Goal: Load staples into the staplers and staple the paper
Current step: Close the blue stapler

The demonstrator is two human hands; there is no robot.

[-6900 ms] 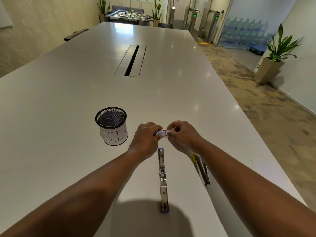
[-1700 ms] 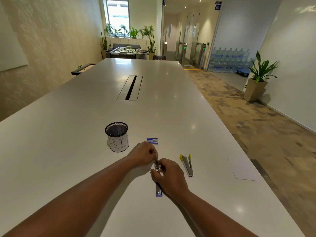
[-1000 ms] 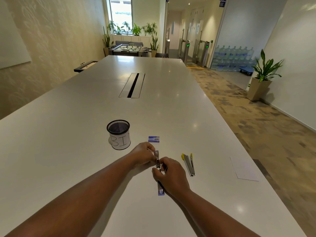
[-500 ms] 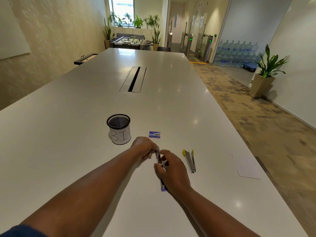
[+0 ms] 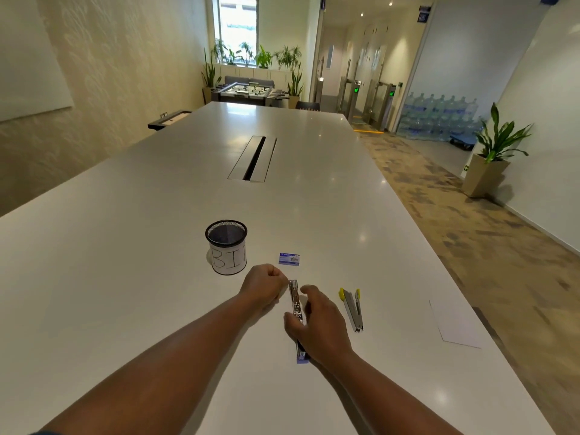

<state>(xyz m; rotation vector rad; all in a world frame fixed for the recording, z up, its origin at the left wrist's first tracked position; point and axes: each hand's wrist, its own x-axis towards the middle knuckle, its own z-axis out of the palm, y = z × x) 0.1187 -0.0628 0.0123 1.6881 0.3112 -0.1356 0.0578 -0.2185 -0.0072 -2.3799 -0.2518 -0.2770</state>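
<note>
The opened stapler [image 5: 296, 304] lies lengthwise on the table [image 5: 125, 277], the right hand [image 5: 317, 324] half-curled around its middle, the fisted left hand [image 5: 263, 285] at its far end, a staple box [image 5: 289, 259] just beyond.

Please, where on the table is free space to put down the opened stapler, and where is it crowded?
Free: the white table left of the black mesh cup labelled BIN, and the strip between the yellow-tipped stapler and the white paper sheet. Crowded: around both hands, the opened chrome stapler and the small blue staple box.
</note>
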